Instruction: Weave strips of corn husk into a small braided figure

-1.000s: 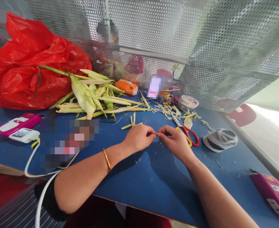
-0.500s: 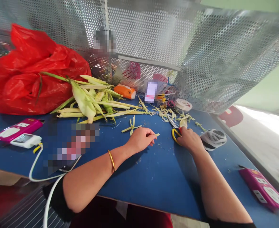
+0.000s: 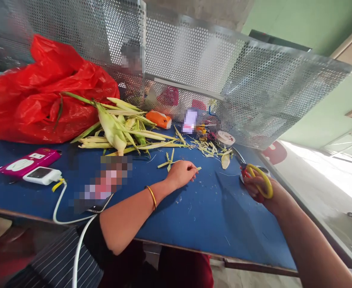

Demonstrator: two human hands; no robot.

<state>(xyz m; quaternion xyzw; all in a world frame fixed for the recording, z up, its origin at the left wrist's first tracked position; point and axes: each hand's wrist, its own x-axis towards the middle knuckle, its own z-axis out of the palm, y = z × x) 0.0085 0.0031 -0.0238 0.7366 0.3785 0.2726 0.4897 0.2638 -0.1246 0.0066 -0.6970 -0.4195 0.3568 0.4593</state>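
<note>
We record: left hand (image 3: 180, 175), fingers pinched together on a short pale-green strip (image 3: 199, 169), its end protruding, low over the blue counter (image 3: 199, 224); right hand (image 3: 270, 200), fingers wrapped round red-and-yellow-handled scissors (image 3: 267, 185) at the counter's right side, metal blades pointing away.

red bag (image 3: 44, 92) cut off at left, upright screen (image 3: 189, 121) pixelated, strip (image 3: 199, 169) partly hidden by left hand (image 3: 181, 174)
</note>
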